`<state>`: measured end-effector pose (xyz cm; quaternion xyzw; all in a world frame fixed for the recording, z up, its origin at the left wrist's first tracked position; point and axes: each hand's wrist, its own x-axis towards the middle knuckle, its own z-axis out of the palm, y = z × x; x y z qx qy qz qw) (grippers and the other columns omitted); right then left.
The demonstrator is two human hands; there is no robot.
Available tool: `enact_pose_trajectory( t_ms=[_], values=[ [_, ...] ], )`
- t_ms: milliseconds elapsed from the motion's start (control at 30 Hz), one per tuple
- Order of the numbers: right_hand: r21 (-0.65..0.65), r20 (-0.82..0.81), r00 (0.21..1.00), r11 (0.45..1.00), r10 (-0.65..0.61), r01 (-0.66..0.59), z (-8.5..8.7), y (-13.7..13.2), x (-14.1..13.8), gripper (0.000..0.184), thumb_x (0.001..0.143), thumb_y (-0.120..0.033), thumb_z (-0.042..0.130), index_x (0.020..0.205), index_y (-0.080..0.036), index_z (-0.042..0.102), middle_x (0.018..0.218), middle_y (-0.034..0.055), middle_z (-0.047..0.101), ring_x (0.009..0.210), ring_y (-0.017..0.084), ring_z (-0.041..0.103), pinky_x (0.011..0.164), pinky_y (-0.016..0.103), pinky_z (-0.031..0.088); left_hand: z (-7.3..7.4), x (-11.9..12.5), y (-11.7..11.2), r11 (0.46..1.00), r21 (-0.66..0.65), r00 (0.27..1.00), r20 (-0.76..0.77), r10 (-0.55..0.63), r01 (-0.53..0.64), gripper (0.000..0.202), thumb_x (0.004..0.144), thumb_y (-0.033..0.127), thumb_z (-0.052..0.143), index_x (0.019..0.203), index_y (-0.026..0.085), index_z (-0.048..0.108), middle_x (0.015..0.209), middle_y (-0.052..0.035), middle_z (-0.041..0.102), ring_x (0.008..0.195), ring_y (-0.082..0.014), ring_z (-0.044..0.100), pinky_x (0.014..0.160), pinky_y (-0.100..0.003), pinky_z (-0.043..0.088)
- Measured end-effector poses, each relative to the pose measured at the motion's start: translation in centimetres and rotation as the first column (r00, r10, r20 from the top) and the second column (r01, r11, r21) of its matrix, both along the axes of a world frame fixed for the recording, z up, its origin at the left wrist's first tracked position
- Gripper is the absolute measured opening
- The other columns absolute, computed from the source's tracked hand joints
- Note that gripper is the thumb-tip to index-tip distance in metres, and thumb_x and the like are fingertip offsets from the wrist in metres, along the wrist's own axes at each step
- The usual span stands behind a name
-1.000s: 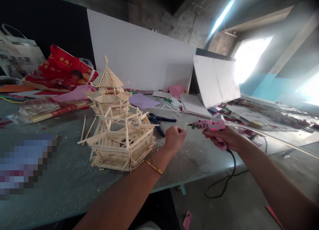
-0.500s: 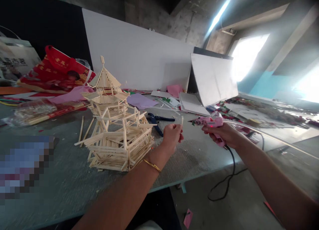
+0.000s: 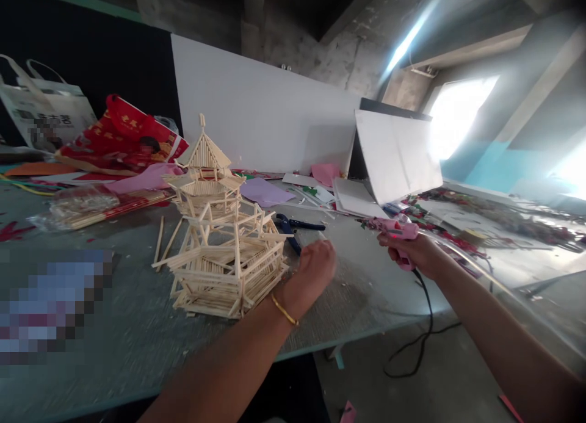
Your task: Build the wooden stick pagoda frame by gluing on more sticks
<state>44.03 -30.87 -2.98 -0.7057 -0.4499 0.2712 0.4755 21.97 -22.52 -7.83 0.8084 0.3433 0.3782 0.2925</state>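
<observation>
My left hand (image 3: pixel 318 263) is closed, its back toward me, in front of the blue-handled pliers (image 3: pixel 293 227). Only a pale tip of the short wooden stick (image 3: pixel 322 234) shows above its fingers; the rest is hidden. Farther right, my right hand (image 3: pixel 414 252) is wrapped round a pink hot glue gun (image 3: pixel 397 229) with a small red light, its nozzle pointing left. A long clear glue stick (image 3: pixel 471 261) runs out of its back. Left of my left hand stands a pagoda model (image 3: pixel 229 258) of thin wooden sticks, with a pointed roof, apart from both hands.
Loose sticks (image 3: pixel 159 243) lie left of the model, near a plastic-wrapped bundle of sticks (image 3: pixel 119 210). Red (image 3: pixel 123 136) and white bags (image 3: pixel 59 108) stand behind. Coloured paper (image 3: pixel 263 192) and white boards (image 3: pixel 398 154) line the back. A black cord (image 3: pixel 428 325) hangs past the table edge.
My left hand has turned and drawn slightly down, so the stick it held upright is now mostly hidden. The glue gun has moved slightly right. The view has shifted a little.
</observation>
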Motion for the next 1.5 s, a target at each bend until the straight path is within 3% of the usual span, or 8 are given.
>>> enact_pose_trajectory(
  t_ms=[233,367,533,833,967,1133,1367,1500],
  values=[
    [0.058,-0.114,0.981,0.987,0.158,-0.152,0.5,-0.4,0.0,0.031,0.076,-0.039,0.072,0.084,-0.011,0.063,0.064,0.0056,0.059,0.049,0.011,0.045,0.040,0.022,0.032,-0.1,-4.2,-2.1,0.969,0.241,0.817,-0.568,0.099,0.050,0.026,0.085,0.007,0.042,0.078,0.003,0.066,0.075,-0.0195,0.064,0.075,-0.0298,0.066,0.061,-0.040,0.051],
    [0.047,-0.140,0.960,0.970,0.242,-0.238,0.9,-0.4,-1.2,0.031,0.078,-0.040,0.071,0.083,-0.010,0.065,0.060,0.0057,0.058,0.047,0.011,0.045,0.039,0.022,0.030,-0.6,-4.3,-2.8,0.955,0.287,0.730,-0.668,0.141,0.079,0.029,0.084,0.002,0.037,0.085,0.003,0.066,0.074,-0.0180,0.065,0.068,-0.0269,0.066,0.055,-0.034,0.051],
    [0.000,-0.110,0.943,0.949,0.315,-0.317,1.4,-0.5,-3.6,0.032,0.076,-0.041,0.072,0.076,-0.010,0.065,0.047,0.0021,0.051,0.039,0.010,0.040,0.035,0.020,0.029,-0.6,-3.4,-2.8,0.938,0.335,0.737,-0.654,0.168,0.083,0.030,0.080,-0.001,0.039,0.099,0.002,0.062,0.089,-0.0203,0.064,0.076,-0.0258,0.066,0.058,-0.033,0.051],
    [0.044,-0.093,0.942,0.946,0.323,-0.320,2.3,-2.2,-5.9,0.031,0.074,-0.042,0.072,0.081,-0.013,0.065,0.046,-0.0001,0.049,0.039,0.009,0.037,0.035,0.020,0.027,-0.8,-4.8,-3.0,0.944,0.325,0.849,-0.514,0.121,0.062,0.016,0.082,0.008,0.044,0.086,0.012,0.059,0.079,-0.0083,0.066,0.075,-0.0182,0.065,0.063,-0.026,0.050],
    [0.043,-0.104,0.937,0.943,0.333,-0.331,2.4,-2.5,-7.1,0.032,0.074,-0.043,0.071,0.081,-0.013,0.065,0.046,-0.0002,0.047,0.039,0.009,0.036,0.037,0.021,0.025,-0.9,-6.8,-3.8,0.981,0.194,0.995,-0.102,-0.011,0.030,0.014,0.081,0.012,0.048,0.091,0.015,0.058,0.079,-0.0039,0.066,0.072,-0.0137,0.064,0.065,-0.022,0.049],
    [-0.026,-0.095,0.932,0.935,0.350,-0.354,2.4,-2.5,-8.3,0.037,0.072,-0.048,0.072,0.082,-0.013,0.064,0.046,-0.0009,0.047,0.041,0.009,0.035,0.038,0.021,0.024,-0.3,-9.3,-4.7,0.995,0.072,0.985,0.154,-0.083,0.072,0.013,0.080,0.015,0.050,0.086,0.017,0.061,0.077,-0.0028,0.064,0.067,-0.0119,0.061,0.064,-0.021,0.049],
    [0.021,-0.110,0.733,0.739,0.671,-0.674,2.5,-2.0,-7.9,0.041,0.080,-0.055,0.063,0.082,-0.014,0.064,0.048,-0.0013,0.046,0.039,0.007,0.034,0.037,0.019,0.022,-0.6,-11.2,-5.4,0.990,0.120,0.969,0.243,0.042,-0.073,0.007,0.080,0.018,0.051,0.080,0.018,0.058,0.070,-0.0005,0.061,0.058,-0.0102,0.057,0.056,-0.020,0.046],
    [0.046,-0.045,0.723,0.725,0.689,-0.688,2.9,-1.7,-8.4,0.047,0.081,-0.062,0.056,0.074,-0.016,0.062,0.046,-0.0017,0.043,0.037,0.007,0.032,0.033,0.018,0.020,-0.6,-11.6,-5.6,0.972,0.192,0.969,0.231,0.090,-0.136,0.008,0.079,0.015,0.050,0.081,0.018,0.058,0.071,-0.0007,0.060,0.058,-0.0097,0.055,0.056,-0.020,0.045]
  ],
)
